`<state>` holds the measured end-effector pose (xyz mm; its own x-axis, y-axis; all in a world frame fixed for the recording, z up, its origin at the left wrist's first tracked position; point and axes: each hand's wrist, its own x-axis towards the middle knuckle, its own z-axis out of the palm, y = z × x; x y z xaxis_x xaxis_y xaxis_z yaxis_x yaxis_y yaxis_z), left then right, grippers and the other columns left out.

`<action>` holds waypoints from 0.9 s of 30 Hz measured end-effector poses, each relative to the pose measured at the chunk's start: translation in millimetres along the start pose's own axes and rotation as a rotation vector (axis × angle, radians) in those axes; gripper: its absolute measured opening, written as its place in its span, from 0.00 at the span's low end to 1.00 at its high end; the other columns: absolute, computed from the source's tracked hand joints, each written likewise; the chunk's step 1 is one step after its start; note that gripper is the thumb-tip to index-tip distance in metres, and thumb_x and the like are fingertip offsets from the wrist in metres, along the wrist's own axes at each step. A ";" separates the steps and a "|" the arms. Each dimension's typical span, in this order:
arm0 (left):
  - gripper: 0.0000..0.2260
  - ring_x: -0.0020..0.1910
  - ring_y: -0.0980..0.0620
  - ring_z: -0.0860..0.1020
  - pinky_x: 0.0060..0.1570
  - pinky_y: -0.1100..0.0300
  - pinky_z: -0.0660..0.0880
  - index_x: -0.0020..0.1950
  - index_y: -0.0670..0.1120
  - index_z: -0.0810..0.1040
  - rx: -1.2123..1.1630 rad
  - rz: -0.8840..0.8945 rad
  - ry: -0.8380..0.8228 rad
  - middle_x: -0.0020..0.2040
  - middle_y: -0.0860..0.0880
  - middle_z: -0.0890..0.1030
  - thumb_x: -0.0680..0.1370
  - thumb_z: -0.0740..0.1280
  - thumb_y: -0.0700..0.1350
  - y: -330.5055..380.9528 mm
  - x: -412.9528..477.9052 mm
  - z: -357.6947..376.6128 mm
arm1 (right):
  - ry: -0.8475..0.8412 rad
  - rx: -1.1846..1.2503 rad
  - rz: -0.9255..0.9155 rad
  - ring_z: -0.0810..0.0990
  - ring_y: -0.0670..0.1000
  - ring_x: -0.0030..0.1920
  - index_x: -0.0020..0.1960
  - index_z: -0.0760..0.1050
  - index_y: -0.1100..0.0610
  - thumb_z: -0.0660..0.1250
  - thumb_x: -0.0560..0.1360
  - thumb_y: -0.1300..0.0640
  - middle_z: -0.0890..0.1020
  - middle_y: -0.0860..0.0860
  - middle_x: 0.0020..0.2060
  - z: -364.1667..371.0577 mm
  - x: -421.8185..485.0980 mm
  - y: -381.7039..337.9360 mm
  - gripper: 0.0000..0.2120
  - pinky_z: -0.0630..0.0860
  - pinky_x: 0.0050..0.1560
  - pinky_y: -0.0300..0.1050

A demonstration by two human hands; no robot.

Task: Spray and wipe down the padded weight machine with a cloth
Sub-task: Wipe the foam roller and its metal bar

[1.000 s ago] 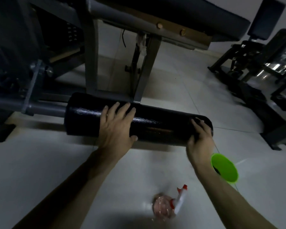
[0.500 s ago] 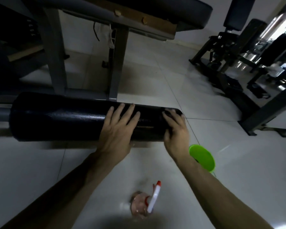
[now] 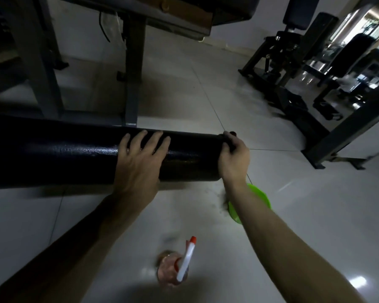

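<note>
1. Your right hand is curling its fingers over the right end of the padded roller and is gripping a dark bunched cloth against that end. The cloth is nearly as dark as the pad, so its outline is hard to separate.
2. Your left hand is lying flat on the roller just left of the right hand. Its fingers are straight and spread, pressing on the top of the pad and holding nothing.
3. The roller is running horizontally across the middle left of the frame, and its left end is passing out of view. Its cover is black and finely textured, and it is showing a wet-looking sheen near your left hand.
4. Count of task items: one roller, one cloth, one spray bottle.
5. The spray bottle is standing on the tiled floor at lower centre, between your forearms and well apart from both hands. It is showing a pinkish clear body, a white head and a red tip, and it is blurred.
6. One green bowl is sitting on the floor below the roller's right end, partly hidden behind your right forearm.
7. Two grey upright legs are standing behind the roller at upper left.
8. Further dark gym machines are standing at upper right.
</note>
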<state>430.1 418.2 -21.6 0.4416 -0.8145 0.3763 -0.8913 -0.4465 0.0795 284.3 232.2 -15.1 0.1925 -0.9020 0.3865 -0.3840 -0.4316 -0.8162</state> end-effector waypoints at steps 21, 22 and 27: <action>0.50 0.78 0.46 0.58 0.75 0.46 0.53 0.81 0.55 0.56 -0.116 0.009 -0.156 0.81 0.55 0.59 0.65 0.80 0.56 -8.5 27.8 -29.0 | -0.099 -0.020 -0.081 0.73 0.45 0.73 0.68 0.81 0.50 0.64 0.77 0.71 0.77 0.46 0.72 -30.9 -74.6 12.8 0.26 0.67 0.77 0.46; 0.50 0.78 0.46 0.57 0.75 0.46 0.53 0.81 0.55 0.56 -0.122 0.014 -0.177 0.81 0.54 0.58 0.65 0.80 0.56 -10.6 30.1 -32.0 | -0.114 0.021 -0.035 0.76 0.48 0.71 0.67 0.81 0.45 0.64 0.77 0.69 0.79 0.45 0.69 -36.2 -80.3 13.6 0.26 0.71 0.75 0.54; 0.22 0.69 0.51 0.73 0.67 0.44 0.73 0.70 0.53 0.78 -0.630 0.016 0.047 0.69 0.54 0.78 0.76 0.72 0.54 11.5 -21.8 -29.2 | -0.178 0.298 0.074 0.81 0.50 0.45 0.70 0.77 0.42 0.63 0.82 0.63 0.85 0.51 0.56 -52.0 -106.1 -34.4 0.22 0.81 0.45 0.52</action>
<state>407.2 441.7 -2.0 0.4358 -0.7956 0.4208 -0.7937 -0.1192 0.5965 230.1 342.3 -5.7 0.3381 -0.9039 0.2620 -0.1274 -0.3199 -0.9389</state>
